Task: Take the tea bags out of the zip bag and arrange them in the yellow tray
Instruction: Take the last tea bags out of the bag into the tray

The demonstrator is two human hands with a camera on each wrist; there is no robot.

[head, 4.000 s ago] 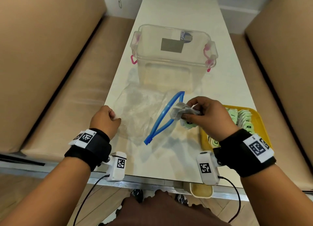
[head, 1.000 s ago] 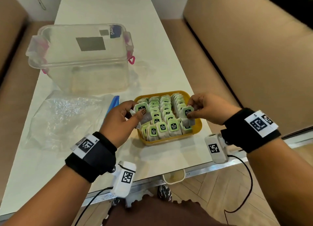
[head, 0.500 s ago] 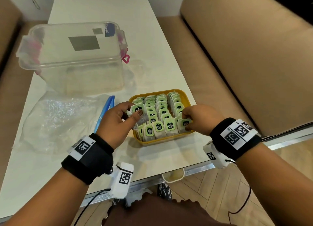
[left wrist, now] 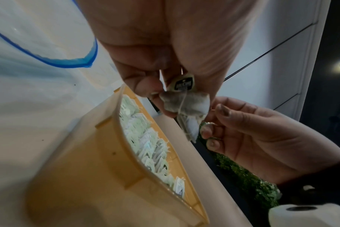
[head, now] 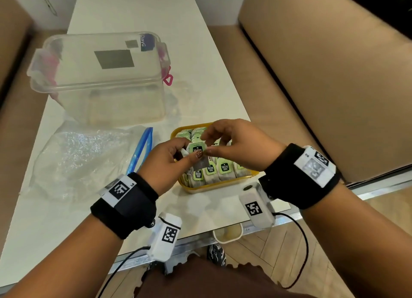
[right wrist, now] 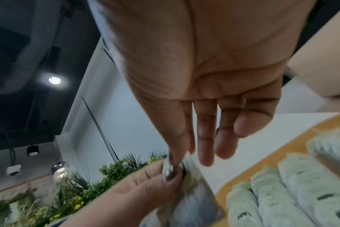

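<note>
The yellow tray sits near the table's front edge, filled with rows of green-tagged tea bags. Just above its left side my left hand pinches a tea bag by its tag end, and the paper pouch hangs below my fingers. My right hand meets it from the right. Its thumb and fingertips pinch the same tea bag while the other fingers stay straight. The clear zip bag with the blue zip lies flat to the left.
A clear plastic box with pink latches stands behind the zip bag. Tan padded benches flank the narrow white table. A small cup hangs under the table's front edge.
My right hand has lifted out of the tray's front right corner and come left to the tea bag held in my left hand. The left hand has risen slightly.
</note>
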